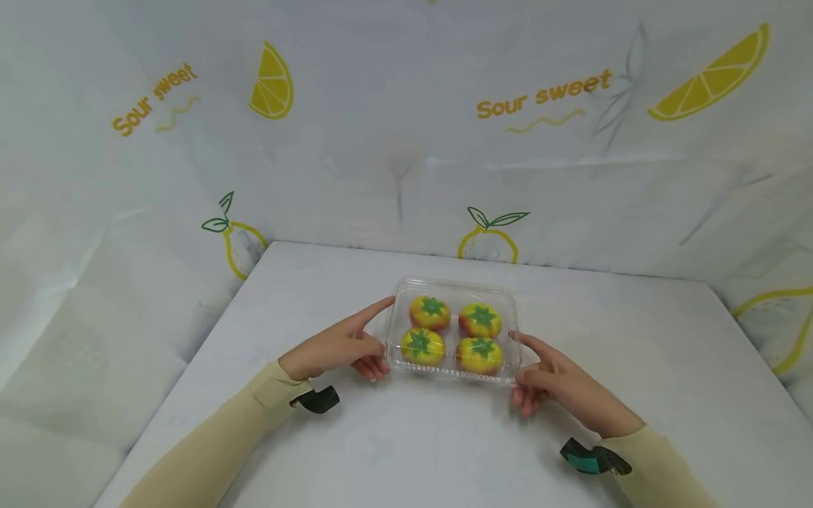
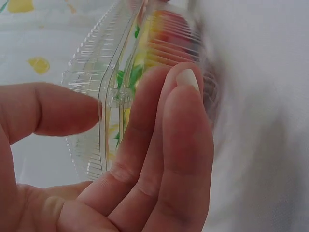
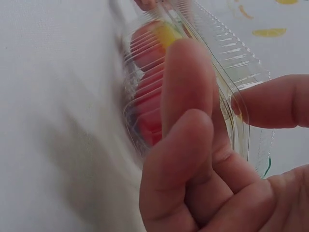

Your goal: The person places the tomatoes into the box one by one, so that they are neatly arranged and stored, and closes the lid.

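A clear plastic clamshell box (image 1: 457, 284) with its lid down is in the middle of the head view. Inside it sit several round yellow-and-red fruits (image 1: 430, 312) with green leafy tops, looking like persimmons. My left hand (image 1: 339, 347) holds the box's left side, thumb (image 2: 72, 110) on the lid's rim and the lower fingers curled beneath. On the opposite side my right hand (image 1: 568, 388) grips likewise, its thumb (image 3: 270, 101) pressing the rim. Both index fingers reach along the box's sides. In both wrist views the box's underside appears slightly above the table.
A white table (image 1: 381, 451) lies under the box. Behind and beside it hangs a white cloth (image 1: 394, 85) printed with lemons and lettering. A dark device (image 1: 320, 400) is on the left wrist, another dark device (image 1: 591, 458) on the right.
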Available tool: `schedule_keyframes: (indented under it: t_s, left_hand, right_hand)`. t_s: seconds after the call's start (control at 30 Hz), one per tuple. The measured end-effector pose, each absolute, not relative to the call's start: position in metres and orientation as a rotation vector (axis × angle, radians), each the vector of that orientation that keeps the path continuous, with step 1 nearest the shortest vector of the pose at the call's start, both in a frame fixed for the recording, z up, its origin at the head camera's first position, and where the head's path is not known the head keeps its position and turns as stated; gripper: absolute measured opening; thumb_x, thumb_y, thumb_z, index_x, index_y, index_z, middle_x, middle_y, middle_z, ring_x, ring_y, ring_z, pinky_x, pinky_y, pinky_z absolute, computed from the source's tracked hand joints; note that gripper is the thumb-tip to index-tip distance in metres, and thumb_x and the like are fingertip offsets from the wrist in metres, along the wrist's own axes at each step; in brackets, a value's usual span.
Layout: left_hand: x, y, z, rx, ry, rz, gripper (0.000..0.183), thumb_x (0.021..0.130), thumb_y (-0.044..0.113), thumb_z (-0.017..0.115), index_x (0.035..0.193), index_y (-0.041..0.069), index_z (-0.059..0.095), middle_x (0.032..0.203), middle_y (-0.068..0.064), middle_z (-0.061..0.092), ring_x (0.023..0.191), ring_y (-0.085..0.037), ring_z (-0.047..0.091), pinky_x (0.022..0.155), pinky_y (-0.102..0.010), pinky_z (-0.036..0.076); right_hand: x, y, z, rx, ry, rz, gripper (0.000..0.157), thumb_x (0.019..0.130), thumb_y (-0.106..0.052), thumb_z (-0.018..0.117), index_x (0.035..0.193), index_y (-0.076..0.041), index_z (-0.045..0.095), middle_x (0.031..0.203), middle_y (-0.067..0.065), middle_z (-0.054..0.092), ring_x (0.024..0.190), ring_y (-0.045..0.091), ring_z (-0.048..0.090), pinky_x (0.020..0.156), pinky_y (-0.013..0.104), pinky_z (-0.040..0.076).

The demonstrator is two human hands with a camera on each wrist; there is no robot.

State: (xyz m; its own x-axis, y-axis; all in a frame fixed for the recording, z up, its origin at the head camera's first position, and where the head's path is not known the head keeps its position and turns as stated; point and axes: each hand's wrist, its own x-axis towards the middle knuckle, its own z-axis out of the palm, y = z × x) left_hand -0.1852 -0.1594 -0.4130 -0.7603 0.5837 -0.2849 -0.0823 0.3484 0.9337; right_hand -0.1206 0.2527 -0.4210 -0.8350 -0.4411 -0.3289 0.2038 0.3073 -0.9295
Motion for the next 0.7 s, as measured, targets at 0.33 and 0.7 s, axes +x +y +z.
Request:
schedule_keyframes:
  t_s: [0.33,0.7]
  left_hand:
    - [-0.1867,-0.1606,-0.4149,0.507,1.954,1.486,0.095,0.101,0.007,0.06,0.172,0.044,0.01,0.098,-0.019,0.079,0.094,-0.035,0.077,0.088,-0.041,0.067]
    - [-0.1851,-0.1568,-0.4122,0.46,1.974,1.502,0.094,0.1,0.01,0.065,0.172,0.042,0.013,0.099,-0.018,0.078,0.089,-0.029,0.076,0.088,-0.04,0.066]
  right_hand:
    - [-0.1229,0.2508,-0.424,-0.219,2.086,-1.598,0.08,0.112,-0.023,0.055,0.172,-0.005,0.006,0.09,0.012,0.074,0.076,0.022,0.07,0.08,0.036,0.064]
    - [-0.1242,0.2484,-0.4232,-0.193,2.074,-1.612,0.078,0.111,-0.018,0.053,0.172,-0.005,0.006,0.091,0.013,0.074,0.08,0.021,0.07,0.081,0.035,0.064]
